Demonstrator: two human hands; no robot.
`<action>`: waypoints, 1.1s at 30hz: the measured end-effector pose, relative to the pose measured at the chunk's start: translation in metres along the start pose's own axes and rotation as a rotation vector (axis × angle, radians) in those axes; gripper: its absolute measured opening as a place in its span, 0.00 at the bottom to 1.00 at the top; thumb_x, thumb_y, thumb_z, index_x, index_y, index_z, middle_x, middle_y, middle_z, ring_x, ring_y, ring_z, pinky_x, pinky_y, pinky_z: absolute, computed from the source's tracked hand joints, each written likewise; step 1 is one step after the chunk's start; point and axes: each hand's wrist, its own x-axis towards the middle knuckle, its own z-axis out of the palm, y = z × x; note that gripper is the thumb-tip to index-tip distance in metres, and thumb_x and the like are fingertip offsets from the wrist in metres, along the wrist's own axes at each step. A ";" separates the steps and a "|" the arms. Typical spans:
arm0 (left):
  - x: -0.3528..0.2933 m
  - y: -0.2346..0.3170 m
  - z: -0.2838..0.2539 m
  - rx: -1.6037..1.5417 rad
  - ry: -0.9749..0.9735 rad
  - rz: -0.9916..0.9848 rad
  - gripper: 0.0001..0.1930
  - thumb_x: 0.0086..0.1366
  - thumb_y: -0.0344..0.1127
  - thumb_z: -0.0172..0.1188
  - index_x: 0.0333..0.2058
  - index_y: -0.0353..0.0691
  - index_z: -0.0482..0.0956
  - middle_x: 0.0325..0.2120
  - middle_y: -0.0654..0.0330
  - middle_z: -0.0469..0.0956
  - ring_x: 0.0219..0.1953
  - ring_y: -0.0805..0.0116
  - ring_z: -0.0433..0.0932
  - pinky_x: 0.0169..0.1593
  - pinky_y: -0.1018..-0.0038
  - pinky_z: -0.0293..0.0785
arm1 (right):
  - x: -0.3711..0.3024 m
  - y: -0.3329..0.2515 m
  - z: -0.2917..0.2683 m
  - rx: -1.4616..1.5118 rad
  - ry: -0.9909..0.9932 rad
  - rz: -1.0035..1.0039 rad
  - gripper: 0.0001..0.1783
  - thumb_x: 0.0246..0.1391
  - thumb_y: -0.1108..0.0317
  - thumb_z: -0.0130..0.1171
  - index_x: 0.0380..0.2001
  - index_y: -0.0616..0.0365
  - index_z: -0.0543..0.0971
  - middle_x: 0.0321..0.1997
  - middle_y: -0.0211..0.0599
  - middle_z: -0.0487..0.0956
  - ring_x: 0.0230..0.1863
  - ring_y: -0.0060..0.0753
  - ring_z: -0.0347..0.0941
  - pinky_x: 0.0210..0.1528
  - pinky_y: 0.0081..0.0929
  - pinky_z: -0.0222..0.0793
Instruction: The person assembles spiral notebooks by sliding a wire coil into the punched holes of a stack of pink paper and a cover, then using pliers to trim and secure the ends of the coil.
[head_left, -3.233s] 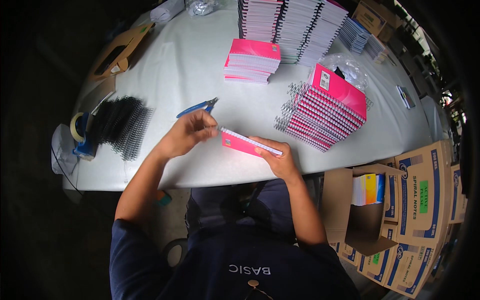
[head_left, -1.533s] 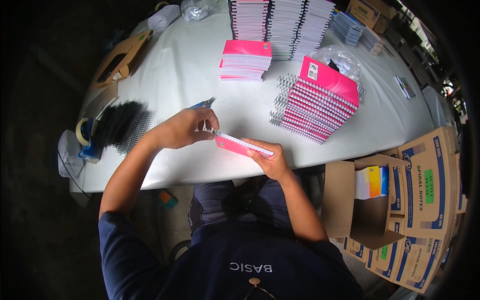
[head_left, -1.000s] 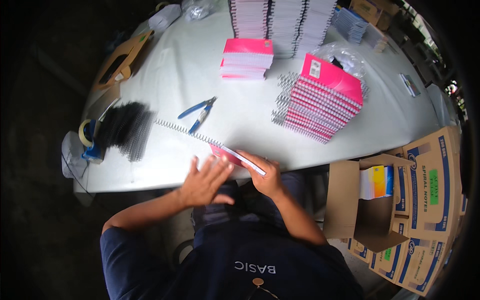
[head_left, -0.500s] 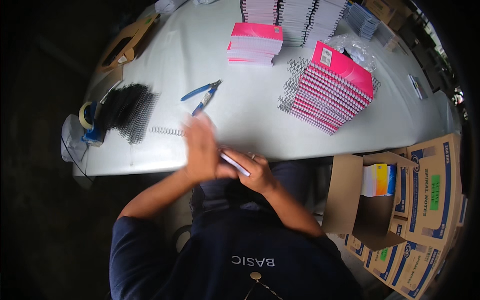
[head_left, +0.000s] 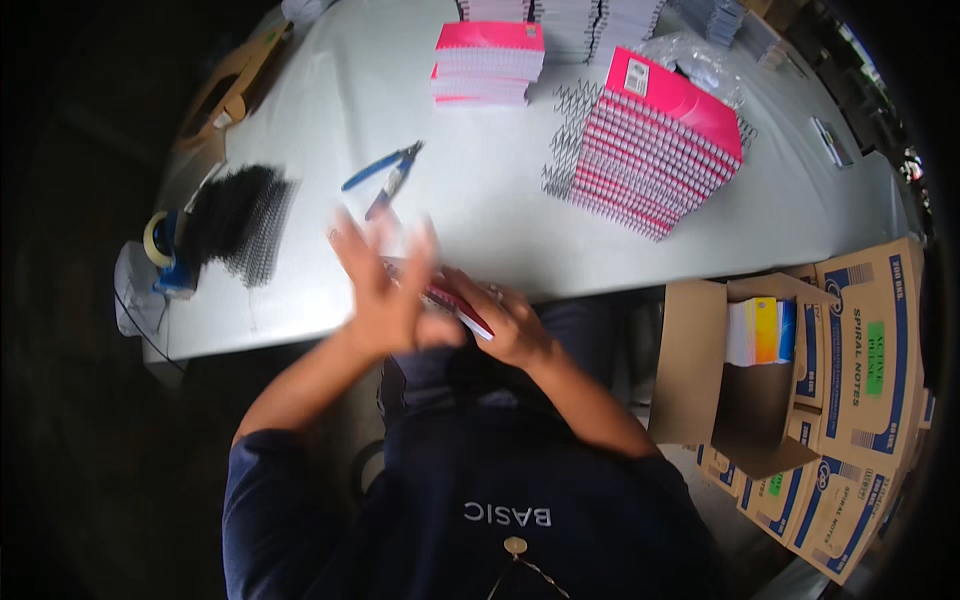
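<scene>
Over the table's front edge, my right hand (head_left: pixel 508 325) grips a small notebook (head_left: pixel 468 312) with a dark red cover and white pages. My left hand (head_left: pixel 385 295), smeared by motion, is raised beside the notebook with its fingers spread, partly covering it. Just beyond that hand lie blue-handled cutting pliers (head_left: pixel 385 176), jaws pointing away. A dark heap of wire spiral coils (head_left: pixel 245 222) rests to the left. Whether a coil runs along the notebook's edge is hidden by my left hand.
A tall stack of pink spiral notebooks (head_left: pixel 658 150) stands right, a smaller pink stack (head_left: pixel 490 65) farther back. A tape dispenser (head_left: pixel 172 255) sits at the left edge. An open carton (head_left: pixel 692 375) holding colourful notebooks and several closed cartons (head_left: pixel 858 350) are at right.
My left hand has lifted slightly left, spreading its fingers. The single coil that lay left of it no longer shows on the table. The notebook's dark red cover is now visible. The view has shifted slightly.
</scene>
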 end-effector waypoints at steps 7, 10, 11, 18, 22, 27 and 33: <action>-0.073 0.027 0.016 -0.199 -0.219 0.162 0.60 0.49 0.80 0.37 0.61 0.25 0.50 0.61 0.30 0.47 0.63 0.25 0.43 0.59 0.34 0.34 | 0.009 0.000 0.003 0.182 0.054 0.174 0.35 0.47 0.80 0.56 0.61 0.60 0.61 0.48 0.47 0.77 0.43 0.46 0.78 0.42 0.34 0.75; -0.017 0.008 0.015 0.062 0.011 0.145 0.58 0.51 0.79 0.38 0.62 0.27 0.48 0.60 0.30 0.48 0.63 0.26 0.44 0.59 0.34 0.34 | 0.011 -0.005 0.005 0.238 0.050 0.112 0.38 0.47 0.80 0.56 0.63 0.58 0.58 0.48 0.45 0.77 0.44 0.47 0.77 0.42 0.34 0.75; -0.005 0.004 0.017 0.070 0.014 0.083 0.57 0.52 0.78 0.38 0.62 0.27 0.47 0.60 0.31 0.49 0.63 0.27 0.45 0.59 0.34 0.34 | 0.010 0.000 0.007 0.136 -0.034 0.141 0.38 0.48 0.77 0.57 0.63 0.59 0.56 0.48 0.45 0.77 0.44 0.48 0.77 0.43 0.34 0.74; -0.053 0.041 0.003 -0.209 -0.359 0.102 0.42 0.55 0.64 0.53 0.58 0.36 0.62 0.53 0.44 0.66 0.57 0.43 0.62 0.55 0.45 0.55 | 0.012 -0.001 -0.006 0.443 0.002 0.453 0.40 0.54 0.72 0.55 0.66 0.52 0.48 0.46 0.48 0.78 0.46 0.41 0.77 0.47 0.33 0.72; 0.039 0.033 -0.007 -0.167 -0.368 -0.029 0.19 0.55 0.45 0.60 0.44 0.44 0.76 0.42 0.63 0.74 0.46 0.64 0.72 0.52 0.61 0.56 | 0.009 0.014 -0.004 0.488 0.055 0.440 0.42 0.50 0.77 0.56 0.65 0.53 0.49 0.46 0.47 0.77 0.45 0.36 0.76 0.46 0.31 0.71; 0.057 0.026 -0.007 -0.255 -0.466 0.042 0.15 0.49 0.40 0.66 0.35 0.45 0.77 0.33 0.66 0.76 0.39 0.69 0.74 0.44 0.67 0.60 | 0.012 0.013 -0.007 0.485 0.063 0.465 0.41 0.47 0.80 0.55 0.64 0.54 0.50 0.50 0.47 0.74 0.47 0.38 0.75 0.46 0.31 0.71; 0.069 0.024 -0.004 -0.278 -0.590 0.083 0.13 0.50 0.37 0.65 0.35 0.43 0.75 0.34 0.64 0.76 0.39 0.66 0.74 0.45 0.66 0.61 | 0.009 0.022 -0.005 0.354 0.048 0.359 0.41 0.48 0.77 0.57 0.64 0.55 0.51 0.50 0.48 0.74 0.47 0.44 0.74 0.47 0.31 0.70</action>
